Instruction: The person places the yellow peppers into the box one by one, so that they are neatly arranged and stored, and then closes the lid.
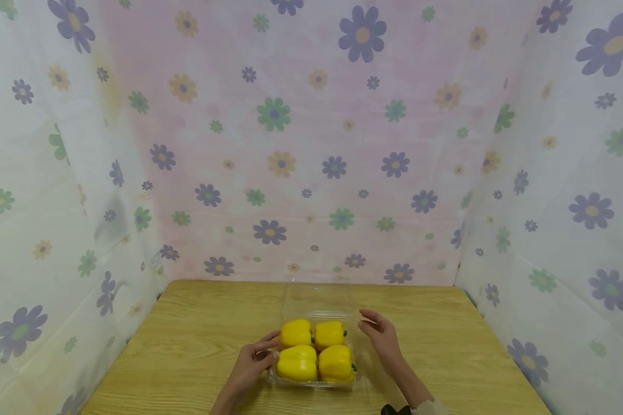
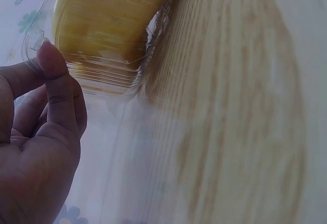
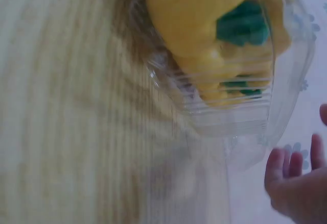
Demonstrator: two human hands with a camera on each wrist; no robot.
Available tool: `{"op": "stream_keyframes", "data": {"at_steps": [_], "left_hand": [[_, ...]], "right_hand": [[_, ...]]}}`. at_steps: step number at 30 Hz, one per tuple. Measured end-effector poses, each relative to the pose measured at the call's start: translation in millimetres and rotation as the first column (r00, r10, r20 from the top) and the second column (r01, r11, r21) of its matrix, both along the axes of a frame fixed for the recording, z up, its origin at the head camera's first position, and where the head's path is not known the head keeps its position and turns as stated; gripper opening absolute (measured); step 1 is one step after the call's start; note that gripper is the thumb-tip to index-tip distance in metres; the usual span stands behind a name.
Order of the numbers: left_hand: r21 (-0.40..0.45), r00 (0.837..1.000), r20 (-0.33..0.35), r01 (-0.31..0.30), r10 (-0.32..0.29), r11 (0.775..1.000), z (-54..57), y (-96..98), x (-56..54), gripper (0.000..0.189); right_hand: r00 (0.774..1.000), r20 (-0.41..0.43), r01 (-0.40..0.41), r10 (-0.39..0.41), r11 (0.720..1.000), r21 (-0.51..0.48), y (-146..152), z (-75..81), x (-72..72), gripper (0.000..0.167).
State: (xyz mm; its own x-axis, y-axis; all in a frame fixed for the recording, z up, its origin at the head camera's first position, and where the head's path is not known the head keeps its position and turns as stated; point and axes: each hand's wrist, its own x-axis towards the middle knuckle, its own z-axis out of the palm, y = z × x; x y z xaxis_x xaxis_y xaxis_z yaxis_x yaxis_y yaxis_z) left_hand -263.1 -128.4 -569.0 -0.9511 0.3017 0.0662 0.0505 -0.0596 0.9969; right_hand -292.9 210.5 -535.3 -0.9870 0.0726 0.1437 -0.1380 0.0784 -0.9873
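Several yellow bell peppers (image 1: 297, 363) with green stems lie in two rows inside a clear plastic clamshell container (image 1: 311, 384). The container's see-through lid (image 1: 318, 298) is raised and tipped back at the far side. My left hand (image 1: 253, 361) is at the container's left side. In the left wrist view its thumb and finger pinch the clear rim (image 2: 33, 48) near a corner. My right hand (image 1: 383, 339) is held off the container's right side, fingers loosely bent and holding nothing. The right wrist view shows the right fingertips (image 3: 275, 163) just off the container's clear edge.
The container stands on a wood-grain table (image 1: 202, 323), near its front edge. Flower-patterned sheets hang behind the table (image 1: 311, 144) and along both sides. A dark object (image 1: 396, 410) shows beside the right sleeve (image 1: 430, 408) at the bottom of the head view.
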Motion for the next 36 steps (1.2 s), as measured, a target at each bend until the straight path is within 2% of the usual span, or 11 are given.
{"op": "stream_keyframes", "data": {"at_steps": [4, 12, 16, 24, 28, 31, 36], "left_hand": [[-0.006, 1.000, -0.009, -0.003, 0.003, 1.000, -0.4, 0.9, 1.5, 0.042], [0.002, 0.999, -0.044, 0.004, -0.004, 1.000, -0.5, 0.6, 1.6, 0.042], [0.000, 0.999, -0.047, -0.005, 0.005, 1.000, 1.6, 0.5, 2.0, 0.042], [-0.019, 0.997, -0.062, -0.035, 0.034, 0.999, 3.8, 3.2, 1.0, 0.041], [-0.020, 0.998, -0.053, -0.024, 0.023, 1.000, 2.7, 2.7, 1.6, 0.041], [-0.016, 0.999, -0.038, -0.011, 0.011, 1.000, 1.2, 2.0, 1.4, 0.042], [-0.012, 0.999, -0.034, -0.010, 0.009, 1.000, -0.6, 1.9, 0.2, 0.041]], "right_hand": [[0.999, 0.044, 0.011, -0.013, 0.999, 0.030, 3, -3.5, -14.3, 0.044], [0.994, 0.092, -0.068, 0.063, 0.997, 0.049, 3, -7.7, -48.0, 0.049], [0.991, 0.102, -0.098, 0.090, 0.992, 0.079, 0, -11.5, -59.6, 0.051], [0.985, 0.120, -0.134, 0.122, 0.986, 0.103, 1, -14.3, -66.7, 0.048], [0.979, 0.129, -0.167, 0.157, 0.984, 0.066, 4, -17.5, -67.1, 0.047], [0.978, 0.097, -0.186, 0.183, 0.982, 0.022, 6, -18.6, -67.1, 0.048], [0.983, 0.031, -0.179, 0.179, 0.984, -0.003, 8, -15.9, -68.1, 0.051]]}}
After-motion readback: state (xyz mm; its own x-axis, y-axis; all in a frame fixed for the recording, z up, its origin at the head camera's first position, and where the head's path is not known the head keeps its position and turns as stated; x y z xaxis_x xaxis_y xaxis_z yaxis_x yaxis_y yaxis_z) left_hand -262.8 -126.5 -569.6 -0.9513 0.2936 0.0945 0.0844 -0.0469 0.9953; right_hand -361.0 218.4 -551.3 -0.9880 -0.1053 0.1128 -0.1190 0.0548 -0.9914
